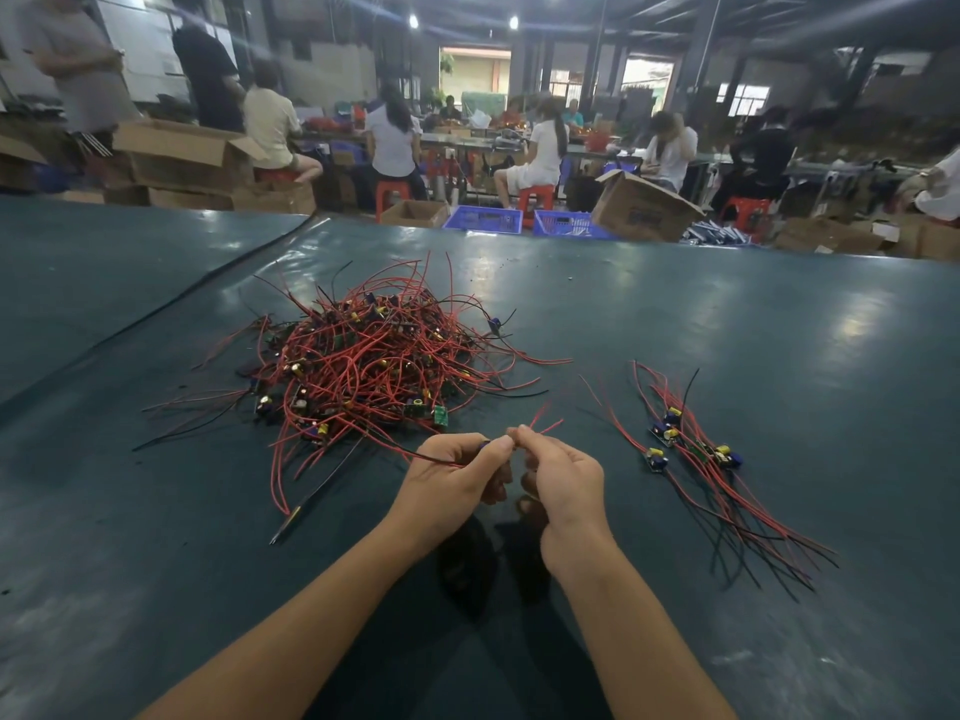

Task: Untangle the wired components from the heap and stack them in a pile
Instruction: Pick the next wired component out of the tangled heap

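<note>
together both hands (511, 467) pinch thin red wires (543, 422) beside the tangled heap (371, 363).

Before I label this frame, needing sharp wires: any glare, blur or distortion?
Head view: lamp glare streaks the table; left hand and right hand, gripping a component, cast dark shadows; heap and pile sharp; background people soft; frame edges stretched.
</note>
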{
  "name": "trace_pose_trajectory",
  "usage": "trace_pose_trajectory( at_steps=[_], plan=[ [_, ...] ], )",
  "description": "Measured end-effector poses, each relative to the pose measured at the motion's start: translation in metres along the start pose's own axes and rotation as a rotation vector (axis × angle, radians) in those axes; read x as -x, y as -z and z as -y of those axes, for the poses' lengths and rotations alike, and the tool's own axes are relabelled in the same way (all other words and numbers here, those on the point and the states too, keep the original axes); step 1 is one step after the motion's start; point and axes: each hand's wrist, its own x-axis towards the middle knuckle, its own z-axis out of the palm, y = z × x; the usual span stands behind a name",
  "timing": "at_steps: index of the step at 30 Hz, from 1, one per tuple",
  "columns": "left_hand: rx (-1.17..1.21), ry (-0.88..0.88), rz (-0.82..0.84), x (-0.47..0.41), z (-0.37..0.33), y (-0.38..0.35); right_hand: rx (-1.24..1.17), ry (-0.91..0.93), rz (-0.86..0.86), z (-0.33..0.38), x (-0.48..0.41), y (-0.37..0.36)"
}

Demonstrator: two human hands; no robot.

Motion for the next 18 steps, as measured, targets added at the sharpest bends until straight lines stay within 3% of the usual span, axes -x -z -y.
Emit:
trace_pose_trajectory(
  at_steps=[7, 18],
  plan=[
    [0.101, 0.030, 0.035, 0.002, -0.008, -0.002, -0.279, 0.006, -0.129, 0.013, -0.021, 0.024],
    [0.116, 0.024, -0.026, 0.000, -0.007, 0.002, -0.252, 0.186, -0.162, 0.012, -0.021, 0.024]
  ],
)
